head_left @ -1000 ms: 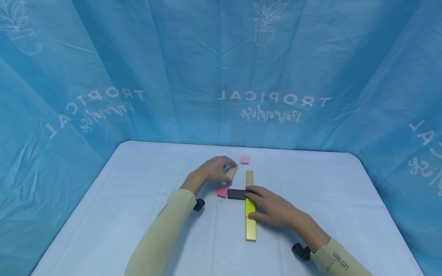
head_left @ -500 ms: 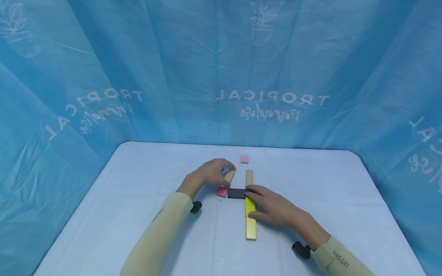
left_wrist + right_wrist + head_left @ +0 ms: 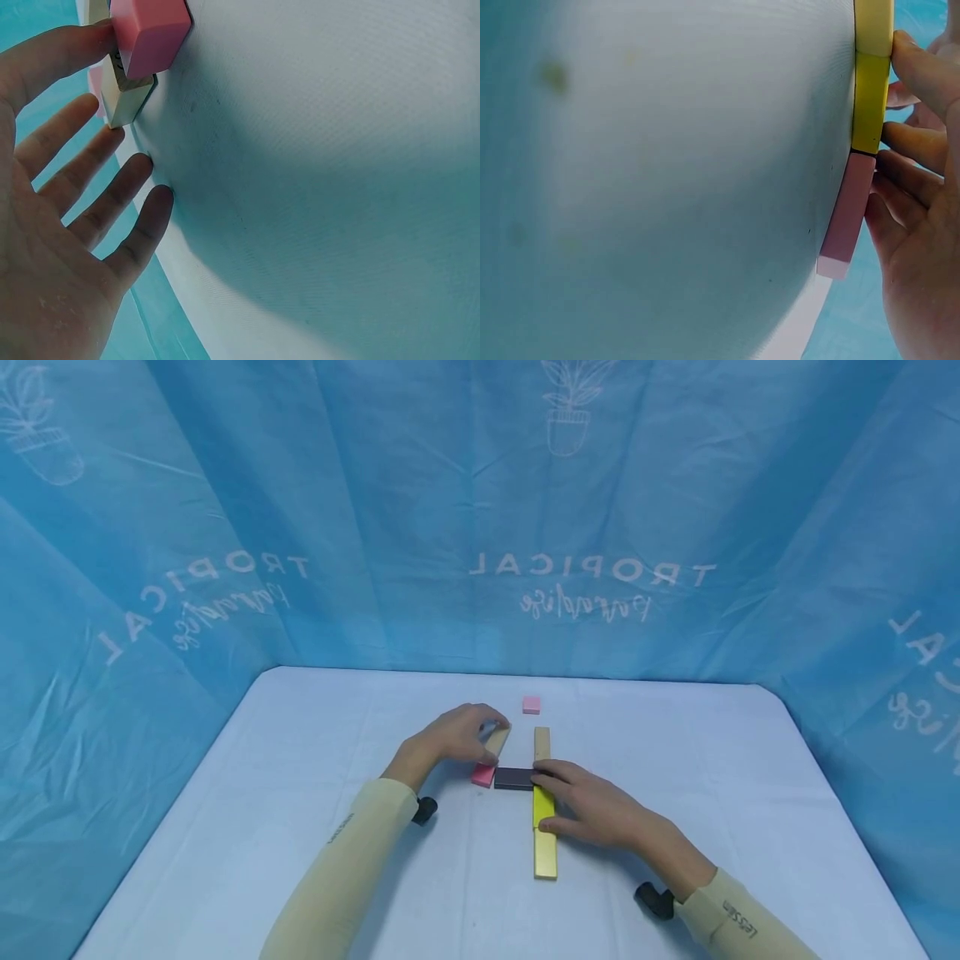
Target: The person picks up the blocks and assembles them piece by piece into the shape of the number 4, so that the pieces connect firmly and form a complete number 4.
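My left hand (image 3: 457, 735) pinches a beige wooden block (image 3: 496, 741) between thumb and fingers. That block's near end meets a red-pink block (image 3: 483, 775); in the left wrist view the thumb tip lies against the pink one (image 3: 154, 37). A black block (image 3: 513, 779) lies just to its right. With extended fingers, my right hand (image 3: 596, 806) touches the black block's right end and a bright yellow block (image 3: 543, 808). A pale yellow block (image 3: 545, 856) continues the line nearer me. The right wrist view shows a long pink block (image 3: 847, 217) by the fingers, hidden from the head camera.
Beyond the right hand, a wooden block (image 3: 542, 742) continues the yellow line. Farther back a small light pink block (image 3: 531, 705) lies apart. White cloth (image 3: 247, 827) covers the table, with blue printed curtains (image 3: 420, 510) hanging behind and at both sides.
My left hand has moved slightly left and toward me, bringing the beige block up to the red-pink block. My right hand has stayed on the blocks.
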Motion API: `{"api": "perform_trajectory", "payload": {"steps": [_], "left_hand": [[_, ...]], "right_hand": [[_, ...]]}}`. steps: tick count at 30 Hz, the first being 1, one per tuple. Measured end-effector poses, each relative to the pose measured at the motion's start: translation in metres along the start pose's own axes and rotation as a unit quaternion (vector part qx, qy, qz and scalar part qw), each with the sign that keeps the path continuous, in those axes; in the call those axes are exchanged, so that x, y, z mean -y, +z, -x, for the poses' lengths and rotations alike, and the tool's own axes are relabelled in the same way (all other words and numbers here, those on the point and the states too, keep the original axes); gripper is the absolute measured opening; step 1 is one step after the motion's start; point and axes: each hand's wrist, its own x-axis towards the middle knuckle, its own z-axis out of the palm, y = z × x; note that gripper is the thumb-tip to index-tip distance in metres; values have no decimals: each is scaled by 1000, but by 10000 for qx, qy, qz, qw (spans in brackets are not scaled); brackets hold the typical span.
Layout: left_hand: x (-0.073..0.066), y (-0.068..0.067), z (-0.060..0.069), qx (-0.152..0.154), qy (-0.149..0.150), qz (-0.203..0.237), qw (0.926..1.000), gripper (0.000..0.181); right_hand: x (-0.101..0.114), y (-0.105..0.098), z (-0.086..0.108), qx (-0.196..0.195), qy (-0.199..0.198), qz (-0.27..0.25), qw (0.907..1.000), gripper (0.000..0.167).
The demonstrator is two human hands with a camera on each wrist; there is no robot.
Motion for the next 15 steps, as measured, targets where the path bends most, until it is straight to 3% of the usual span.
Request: {"api": "perform_trajectory", "payload": {"steps": [15], "left_hand": [[2,3,0,-14,-89,-47,9999,57]], "right_hand": [[2,-1,0,6,12,-13,10000,74]]}}
